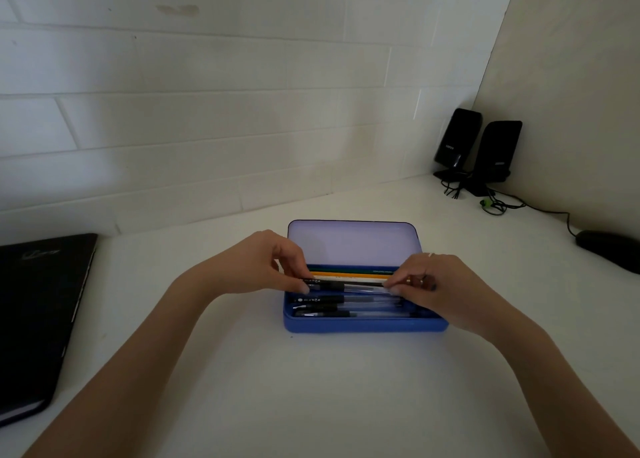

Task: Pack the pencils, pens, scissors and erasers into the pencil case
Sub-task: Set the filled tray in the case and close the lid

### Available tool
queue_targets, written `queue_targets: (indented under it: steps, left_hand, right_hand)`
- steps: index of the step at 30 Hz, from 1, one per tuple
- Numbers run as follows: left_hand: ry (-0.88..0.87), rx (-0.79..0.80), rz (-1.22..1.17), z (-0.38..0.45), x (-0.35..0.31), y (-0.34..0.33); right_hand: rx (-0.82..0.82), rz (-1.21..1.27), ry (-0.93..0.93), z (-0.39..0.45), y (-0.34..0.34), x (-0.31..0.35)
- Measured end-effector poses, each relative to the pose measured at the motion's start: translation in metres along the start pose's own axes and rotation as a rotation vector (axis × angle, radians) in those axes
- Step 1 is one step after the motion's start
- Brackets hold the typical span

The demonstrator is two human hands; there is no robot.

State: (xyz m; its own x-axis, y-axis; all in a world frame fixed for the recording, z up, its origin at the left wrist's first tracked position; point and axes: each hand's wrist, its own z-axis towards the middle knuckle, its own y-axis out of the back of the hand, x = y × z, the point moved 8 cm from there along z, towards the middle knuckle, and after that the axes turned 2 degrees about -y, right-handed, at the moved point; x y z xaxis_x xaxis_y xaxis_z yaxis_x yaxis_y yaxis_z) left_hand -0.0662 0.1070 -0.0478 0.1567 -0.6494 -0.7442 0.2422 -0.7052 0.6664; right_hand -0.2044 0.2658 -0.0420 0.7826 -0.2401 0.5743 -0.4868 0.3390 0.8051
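Observation:
A blue pencil case (363, 326) lies open in the middle of the white table, its pale lid (353, 243) standing up at the back. Inside, green, orange and cream pencils (349, 274) lie along the back, and three black-capped clear pens (332, 307) lie along the front. My left hand (273, 267) and my right hand (429, 281) each pinch one end of another black-capped pen (346, 285), held level just over the case between the pencils and the pens. No scissors or erasers show.
A black notebook (38, 315) lies at the left table edge. Two black speakers (478, 149) with cables stand in the back right corner. A dark computer mouse (609, 249) sits at the far right. A white brick wall runs close behind the case.

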Motion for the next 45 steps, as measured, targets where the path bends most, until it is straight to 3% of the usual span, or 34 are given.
queue_targets:
  steps: [9,19,27,45]
  left_hand:
    - [-0.006,-0.027,0.049,0.0,-0.002,0.0]
    - [-0.006,-0.013,0.041,0.0,0.001,0.0]
    - [-0.011,0.044,-0.007,-0.001,-0.003,-0.003]
    - [-0.008,0.035,0.001,-0.002,0.0,-0.002]
  right_hand:
    - [0.0,-0.05,0.021,0.0,-0.002,0.004]
    - [0.12,-0.065,0.001,-0.004,-0.002,0.001]
    - [0.075,-0.016,-0.021,-0.003,-0.008,0.005]
    - [0.182,-0.07,-0.165,-0.012,0.006,-0.015]
